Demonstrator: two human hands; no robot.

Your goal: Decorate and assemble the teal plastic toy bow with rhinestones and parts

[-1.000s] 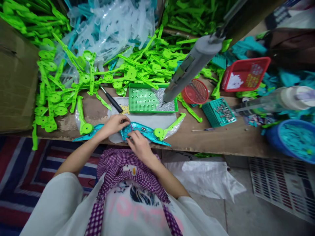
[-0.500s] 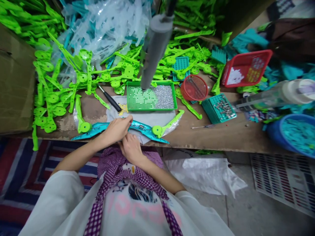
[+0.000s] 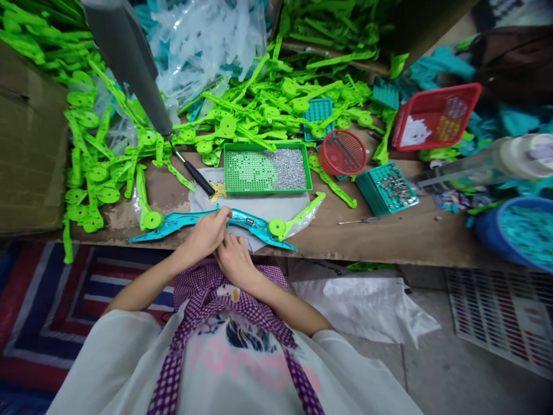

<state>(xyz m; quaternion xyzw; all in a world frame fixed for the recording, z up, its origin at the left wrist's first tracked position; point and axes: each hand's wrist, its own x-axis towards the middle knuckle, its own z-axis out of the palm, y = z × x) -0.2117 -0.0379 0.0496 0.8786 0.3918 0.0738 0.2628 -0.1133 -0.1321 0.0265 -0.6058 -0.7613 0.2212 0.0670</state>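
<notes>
A blue plastic toy bow body (image 3: 184, 219) lies along the bench's front edge, its hollow inner side showing thin wires and a small metal part. A bright green arm (image 3: 279, 227) with a round hub sits at each end, with clear plastic beside it. Over the bow's middle, my left hand (image 3: 209, 231) is closed, gripping it with bent fingers. My right hand (image 3: 235, 259) is just below, closed, its fingertips together at the bow's near edge. Whatever those fingertips pinch is hidden. Beneath the bow lies a grey cloth (image 3: 259, 203).
A grey hanging electric screwdriver (image 3: 138, 75) slants at upper left. Beyond the bow stands a green tray (image 3: 246, 191) of small screws. Green arms (image 3: 242, 109) pile up behind it. To the right are a red basket (image 3: 342, 153), teal trays (image 3: 386, 189) and a small screwdriver (image 3: 358, 221).
The hanging screwdriver has swung from above the green tray to the upper left. Both hands stay at the bow's middle, with only slight shifts.
</notes>
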